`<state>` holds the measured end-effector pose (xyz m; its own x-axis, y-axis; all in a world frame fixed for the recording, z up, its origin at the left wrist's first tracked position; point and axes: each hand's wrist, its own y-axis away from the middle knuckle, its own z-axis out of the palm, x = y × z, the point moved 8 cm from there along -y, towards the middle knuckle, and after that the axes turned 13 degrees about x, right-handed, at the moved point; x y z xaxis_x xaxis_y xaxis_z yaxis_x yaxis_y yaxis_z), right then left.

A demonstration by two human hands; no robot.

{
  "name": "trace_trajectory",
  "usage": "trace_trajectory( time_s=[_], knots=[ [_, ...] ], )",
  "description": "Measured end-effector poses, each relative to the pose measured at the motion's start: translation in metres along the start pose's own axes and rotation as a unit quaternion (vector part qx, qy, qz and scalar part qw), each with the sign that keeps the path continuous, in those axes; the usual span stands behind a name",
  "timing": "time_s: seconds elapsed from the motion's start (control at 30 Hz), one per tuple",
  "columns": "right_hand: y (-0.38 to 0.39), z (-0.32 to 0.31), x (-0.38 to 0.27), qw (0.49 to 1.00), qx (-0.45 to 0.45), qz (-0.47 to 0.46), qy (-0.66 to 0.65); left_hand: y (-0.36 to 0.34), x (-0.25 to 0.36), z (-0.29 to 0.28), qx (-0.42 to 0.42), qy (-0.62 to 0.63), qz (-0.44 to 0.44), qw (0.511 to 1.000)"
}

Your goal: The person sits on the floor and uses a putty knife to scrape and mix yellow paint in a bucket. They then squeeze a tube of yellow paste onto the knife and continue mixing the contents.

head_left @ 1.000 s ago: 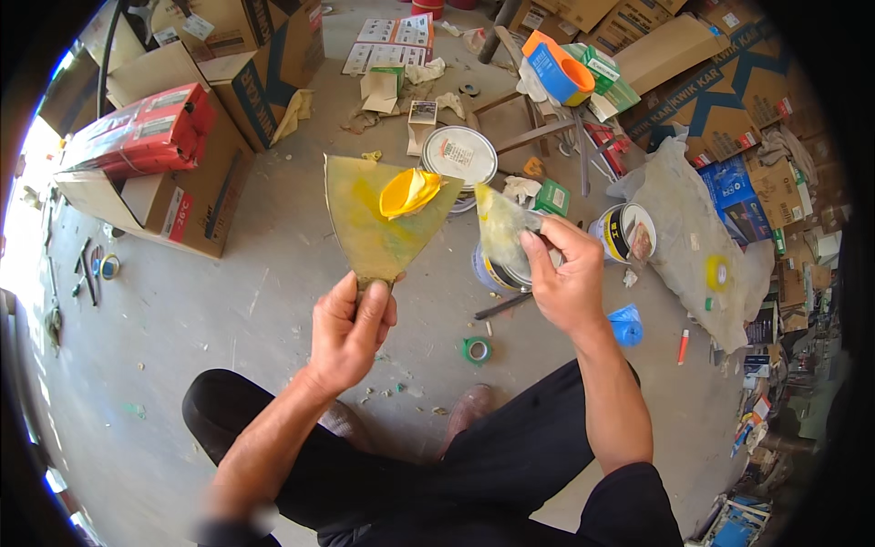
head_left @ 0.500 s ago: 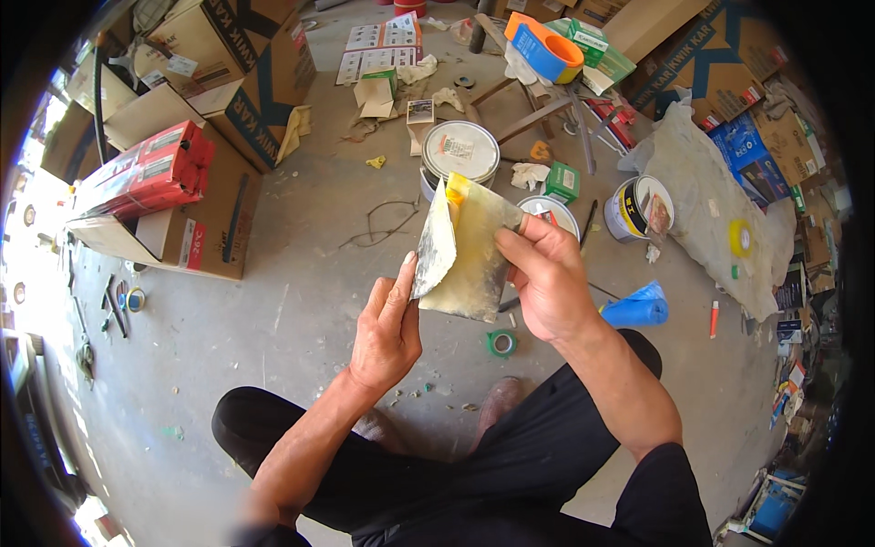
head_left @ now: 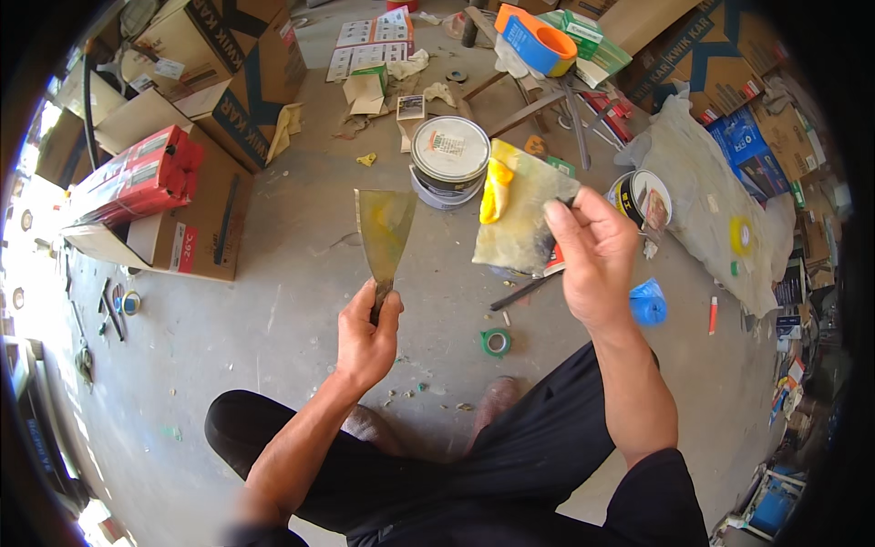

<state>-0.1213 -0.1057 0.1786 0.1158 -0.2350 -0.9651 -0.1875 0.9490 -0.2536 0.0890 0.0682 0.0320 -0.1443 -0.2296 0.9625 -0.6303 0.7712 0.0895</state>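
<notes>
My left hand [head_left: 369, 335] is closed round the handle of a putty knife [head_left: 386, 228]. The knife's wide blade points up and away from me, smeared with yellowish film. At its right, my right hand [head_left: 597, 264] pinches a thin, stained, squarish plate [head_left: 515, 244] by its right edge. A thick dab of bright yellow paste [head_left: 495, 193] sits near the plate's left side. Knife and plate are apart. Just beyond them, on the floor, stands a lidded tin [head_left: 450, 148]. Another tin is mostly hidden behind the plate.
Left stands an open cardboard box [head_left: 211, 223] with red-wrapped packs [head_left: 137, 178] on it. Right are an open tin [head_left: 643, 196], a blue plastic roll [head_left: 648, 303] and plastic sheeting [head_left: 684, 173]. Green tape [head_left: 496, 343] lies before my feet; an orange-and-blue roll [head_left: 538, 41] lies farther off.
The putty knife and the plate, close together before, have separated. My left hand moved left and down with the knife, now upright; my right hand moved right with the plate, its yellow paste now showing.
</notes>
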Motion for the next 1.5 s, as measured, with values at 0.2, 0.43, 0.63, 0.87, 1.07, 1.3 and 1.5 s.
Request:
trace_trajectory(
  time_s=[0.2,0.43,0.63,0.87,1.07,1.3,1.5],
  knots=[
    [-0.004,-0.002,-0.004,0.98,0.001,-0.164,0.111,0.012,0.026,0.015,-0.107,0.19,-0.098,0.971],
    [0.004,0.032,-0.035,0.946,-0.118,-0.251,0.167,0.018,0.033,0.018,-0.189,0.234,-0.183,0.936],
    [0.009,0.046,-0.033,0.92,-0.206,-0.295,0.154,0.021,0.029,0.011,-0.204,0.278,-0.201,0.917],
    [0.007,0.044,-0.035,0.879,-0.211,-0.357,0.234,0.019,0.033,-0.006,-0.189,0.294,-0.152,0.925],
    [0.009,0.041,-0.025,0.807,-0.187,-0.435,0.353,0.005,0.045,-0.016,-0.151,0.336,-0.091,0.925],
    [0.022,0.051,-0.035,0.76,-0.141,-0.51,0.378,-0.005,0.031,-0.024,-0.038,0.332,-0.126,0.934],
    [0.022,0.047,-0.041,0.787,-0.089,-0.513,0.332,-0.003,0.031,-0.024,-0.036,0.325,-0.136,0.935]
  ],
)
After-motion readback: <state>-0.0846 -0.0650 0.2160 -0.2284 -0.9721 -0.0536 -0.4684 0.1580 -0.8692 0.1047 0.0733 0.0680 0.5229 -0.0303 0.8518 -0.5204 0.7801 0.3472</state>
